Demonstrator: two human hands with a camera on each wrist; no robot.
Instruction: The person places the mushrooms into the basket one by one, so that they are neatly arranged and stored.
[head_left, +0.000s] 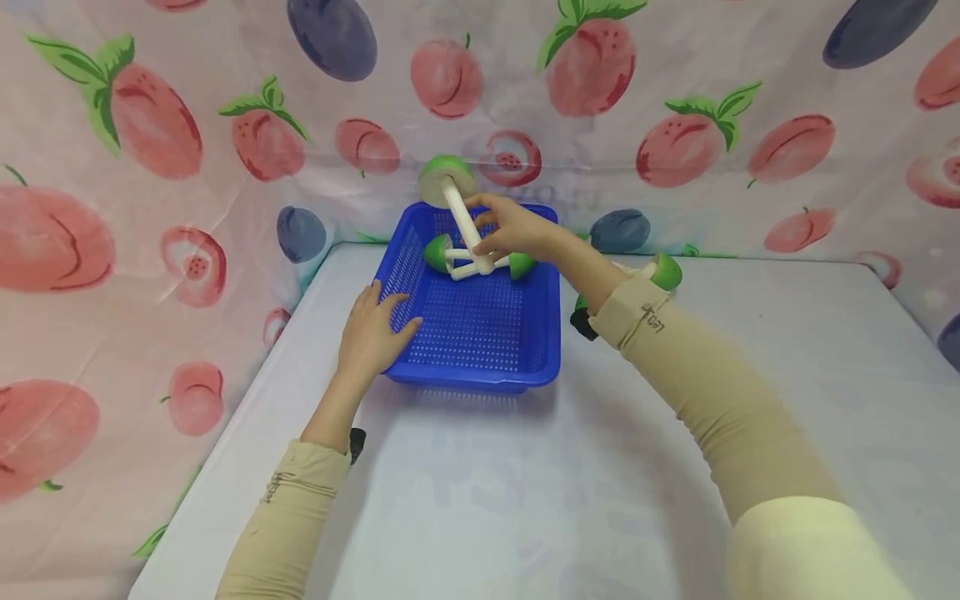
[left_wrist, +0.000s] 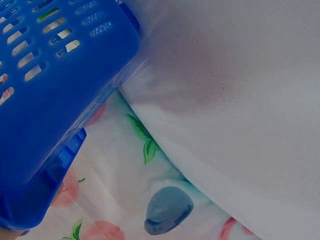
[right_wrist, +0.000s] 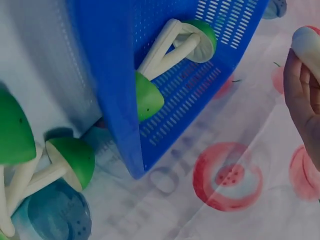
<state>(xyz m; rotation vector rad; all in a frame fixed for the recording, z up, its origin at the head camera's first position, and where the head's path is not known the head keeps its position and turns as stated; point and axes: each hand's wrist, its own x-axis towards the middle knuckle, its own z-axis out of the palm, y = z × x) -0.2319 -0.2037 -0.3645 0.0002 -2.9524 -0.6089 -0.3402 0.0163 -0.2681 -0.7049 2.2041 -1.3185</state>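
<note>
My right hand (head_left: 513, 229) pinches the white stem of a toy mushroom (head_left: 461, 212) with a green cap, holding it over the far part of a blue plastic basket (head_left: 549, 333). The cap points away, above the far rim. Inside the basket lie more green-capped mushrooms (head_left: 437, 254), their white stems close together. My left hand (head_left: 367, 333) rests on the basket's left rim with fingers spread and thumb over the inside. In the right wrist view my right hand (right_wrist: 302, 100) shows at the edge, around the stem end (right_wrist: 306, 47).
More green-capped mushrooms (right_wrist: 70, 157) lie on the white table right of the basket, partly behind my right forearm in the head view. A fruit-patterned cloth (head_left: 585, 100) hangs behind and at the left. White tabletop (head_left: 750, 375) extends to the right.
</note>
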